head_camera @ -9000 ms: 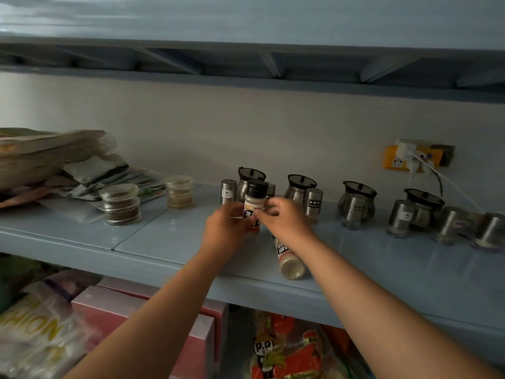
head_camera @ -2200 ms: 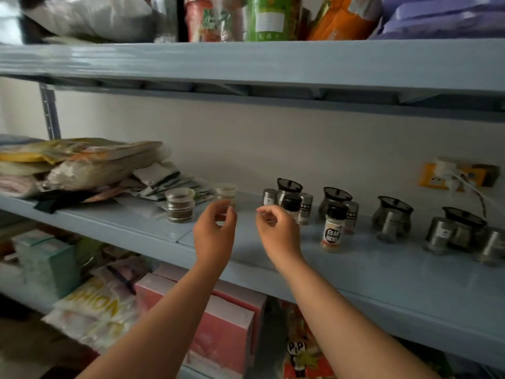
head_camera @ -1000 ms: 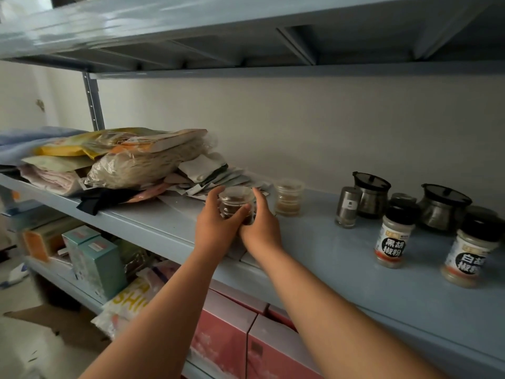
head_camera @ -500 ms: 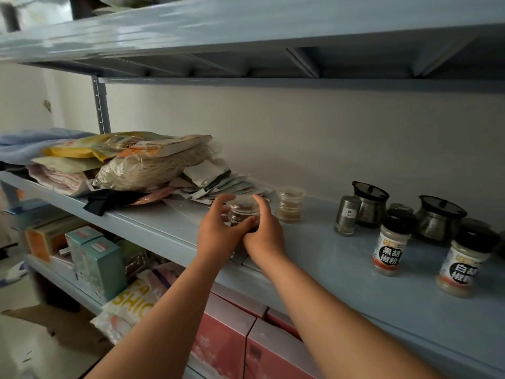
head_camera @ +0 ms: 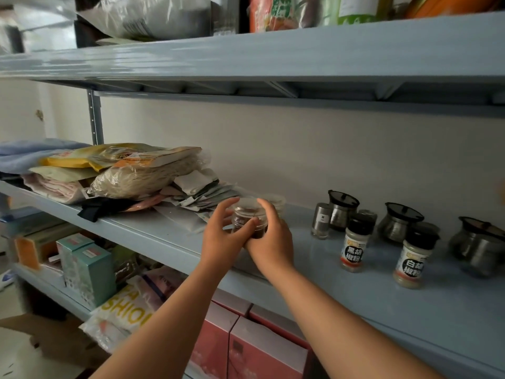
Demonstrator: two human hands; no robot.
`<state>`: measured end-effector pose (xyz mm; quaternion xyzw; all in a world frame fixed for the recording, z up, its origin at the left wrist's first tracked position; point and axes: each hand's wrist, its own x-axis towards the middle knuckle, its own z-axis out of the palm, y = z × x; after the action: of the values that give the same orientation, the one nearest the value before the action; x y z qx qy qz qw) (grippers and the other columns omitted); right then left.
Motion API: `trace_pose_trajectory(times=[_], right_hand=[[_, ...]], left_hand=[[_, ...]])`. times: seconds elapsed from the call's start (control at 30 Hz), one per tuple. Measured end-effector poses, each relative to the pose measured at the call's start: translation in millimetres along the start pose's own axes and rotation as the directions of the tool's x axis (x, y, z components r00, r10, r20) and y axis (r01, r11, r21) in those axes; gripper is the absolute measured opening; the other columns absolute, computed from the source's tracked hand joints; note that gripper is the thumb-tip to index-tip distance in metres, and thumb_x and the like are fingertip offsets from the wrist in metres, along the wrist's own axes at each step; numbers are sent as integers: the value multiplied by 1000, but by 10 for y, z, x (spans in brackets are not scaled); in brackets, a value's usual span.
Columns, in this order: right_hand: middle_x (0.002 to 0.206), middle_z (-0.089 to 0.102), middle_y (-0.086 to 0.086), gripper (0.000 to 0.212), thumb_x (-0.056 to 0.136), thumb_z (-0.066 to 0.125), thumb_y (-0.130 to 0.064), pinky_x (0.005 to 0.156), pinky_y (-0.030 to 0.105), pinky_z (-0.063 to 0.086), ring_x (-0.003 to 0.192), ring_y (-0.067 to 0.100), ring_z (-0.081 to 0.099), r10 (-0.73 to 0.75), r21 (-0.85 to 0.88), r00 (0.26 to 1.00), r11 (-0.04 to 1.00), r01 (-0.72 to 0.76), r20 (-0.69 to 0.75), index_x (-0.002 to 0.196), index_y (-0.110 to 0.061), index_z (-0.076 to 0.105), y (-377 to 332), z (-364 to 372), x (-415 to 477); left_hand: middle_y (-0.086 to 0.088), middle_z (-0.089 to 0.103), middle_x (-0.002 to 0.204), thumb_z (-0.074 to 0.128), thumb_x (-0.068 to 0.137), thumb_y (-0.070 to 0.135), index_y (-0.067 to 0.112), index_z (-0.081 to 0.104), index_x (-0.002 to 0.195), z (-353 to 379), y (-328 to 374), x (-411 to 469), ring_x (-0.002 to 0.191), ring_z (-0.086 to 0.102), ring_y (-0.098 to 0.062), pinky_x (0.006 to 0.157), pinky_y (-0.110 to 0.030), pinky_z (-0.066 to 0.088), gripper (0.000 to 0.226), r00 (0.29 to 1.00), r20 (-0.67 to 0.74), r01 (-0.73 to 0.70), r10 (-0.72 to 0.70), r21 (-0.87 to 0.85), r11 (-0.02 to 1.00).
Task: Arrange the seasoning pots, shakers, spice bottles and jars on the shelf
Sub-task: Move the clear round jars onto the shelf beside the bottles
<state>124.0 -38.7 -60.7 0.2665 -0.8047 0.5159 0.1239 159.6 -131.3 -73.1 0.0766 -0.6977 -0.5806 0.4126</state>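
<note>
jar (head_camera: 249, 218) upright, on or just above shelf (head_camera: 355, 294), left of shakers (head_camera: 352, 248) | left hand (head_camera: 222, 239) and right hand (head_camera: 270, 242) both cupping it | row lies to the right; right hand nearer

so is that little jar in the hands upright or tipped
Upright: the small jar stands with its clear lid on top, held between the left hand and the right hand.

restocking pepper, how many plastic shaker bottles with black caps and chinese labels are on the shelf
2. One black-capped plastic shaker bottle stands before the steel pots, right of the hands; the other stands further right. None looks hidden, though the frame cuts the shelf off.
</note>
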Motion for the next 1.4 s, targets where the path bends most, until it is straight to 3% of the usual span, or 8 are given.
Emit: trace_pose_trajectory(times=[0.2, 0.37, 0.5, 0.6, 0.77, 0.83, 1.0, 1.4], right_hand=[[115, 55, 1, 76, 70, 73, -31, 84, 35, 55, 101, 17, 60, -12, -1, 1000, 1000, 12, 15, 133, -47, 32, 121, -409, -169], [127, 53, -3, 80, 70, 77, -34, 87, 29, 53, 110, 12, 56, -57, -16, 998, 998, 57, -4, 136, -43, 32, 211, -864, -387], [129, 52, -4, 83, 69, 78, -36, 88, 28, 53, 112, 10, 55, -79, -27, 996, 997, 78, -47, 137, -40, 32, 293, -1225, -591], [125, 51, -8, 81, 69, 78, -34, 81, 13, 48, 100, -5, 52, -79, -16, 994, 997, 78, -76, 136, -41, 33, 363, -1507, -737], [103, 51, -27, 78, 68, 80, -28, 76, 8, 47, 85, -22, 51, -37, 23, 991, 999, 41, -131, 134, -37, 38, 467, -1989, -940], [103, 51, -25, 78, 68, 80, -28, 76, 9, 48, 86, -18, 53, -19, 18, 988, 1000, 22, -155, 133, -37, 38, 518, -2175, -997], [121, 58, -6, 79, 64, 79, -34, 87, 32, 55, 105, 7, 60, 23, -1, 972, 1000, -24, -233, 130, -45, 37, 743, -2584, -1085], [120, 59, -5, 79, 66, 80, -26, 85, 25, 54, 101, 7, 61, 145, -26, 926, 986, -164, -348, 132, -37, 39, 1247, -3342, -1176]], left_hand=[[4, 53, 113, 75, 76, 17, 30, 54, 113, 262, 222, -187, 88, 52, 18, 64, -1, 46, 44, 991, 112, -77, 75, 16, 997], [-1, 54, 120, 78, 72, 24, 36, 54, 107, 498, 386, -425, 101, 57, -8, 78, -27, 57, 44, 975, 200, -94, 94, -10, 996], [-2, 53, 120, 79, 68, 30, 43, 53, 101, 724, 533, -634, 102, 59, -12, 77, -30, 58, 44, 952, 281, -110, 121, -54, 992], [-2, 56, 117, 77, 58, 47, 46, 52, 98, 923, 614, -781, 101, 60, -14, 79, -39, 59, 47, 942, 306, -127, 136, -51, 991], [3, 56, 116, 75, 56, 50, 43, 53, 99, 1340, 771, -1019, 102, 60, -13, 80, -36, 58, 49, 926, 337, -156, 169, -68, 985], [0, 56, 116, 75, 57, 50, 40, 53, 102, 1518, 828, -1098, 102, 61, -14, 79, -34, 58, 51, 917, 360, -153, 172, -82, 985], [3, 56, 114, 79, 66, 37, 40, 52, 102, 1986, 924, -1288, 102, 58, -11, 85, -36, 55, 45, 895, 396, -179, 206, -103, 978], [1, 58, 116, 78, 64, 43, 36, 53, 110, 2963, 944, -1614, 105, 58, -10, 86, -36, 56, 54, 823, 546, -97, 155, -134, 986]])
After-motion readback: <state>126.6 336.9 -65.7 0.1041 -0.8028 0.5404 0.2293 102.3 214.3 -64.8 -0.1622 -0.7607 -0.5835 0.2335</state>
